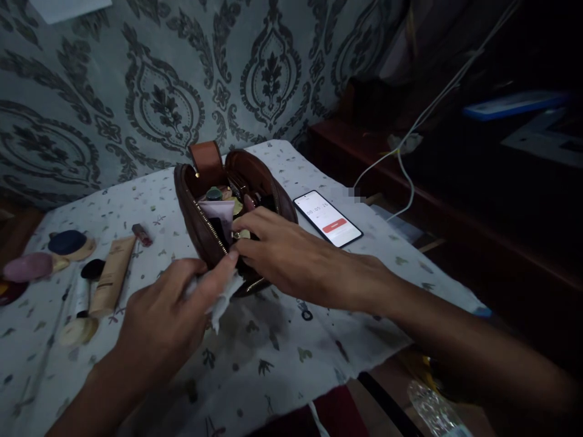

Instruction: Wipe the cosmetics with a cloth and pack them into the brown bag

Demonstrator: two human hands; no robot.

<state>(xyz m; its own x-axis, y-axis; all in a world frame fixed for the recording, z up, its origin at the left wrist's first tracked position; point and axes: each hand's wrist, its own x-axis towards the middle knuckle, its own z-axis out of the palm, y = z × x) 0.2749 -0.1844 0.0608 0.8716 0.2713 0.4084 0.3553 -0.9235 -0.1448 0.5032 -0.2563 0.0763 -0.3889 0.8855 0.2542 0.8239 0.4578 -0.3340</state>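
A brown zip-up makeup bag [194, 212] stands unzipped on the cloth, filled with cosmetics. Inside it I see a pale lilac tube [217, 212] and a dark green round lid [214, 193]. My right hand [291, 255] reaches over the front rim into the bag. Its thumb and fingers close round something small with a gold part, mostly hidden. My left hand [168, 309] holds a crumpled white tissue [221, 306] against the bag's front, its thumb tip close to the zip and to the right hand's fingers.
Left of the bag lie a beige tube [113, 276], a small lip gloss [142, 235], a dark blue round compact [68, 242], a pink item [28, 267] and a cream round piece [78, 332]. A lit phone [328, 218] lies to the right. White cables [423, 115] hang beyond.
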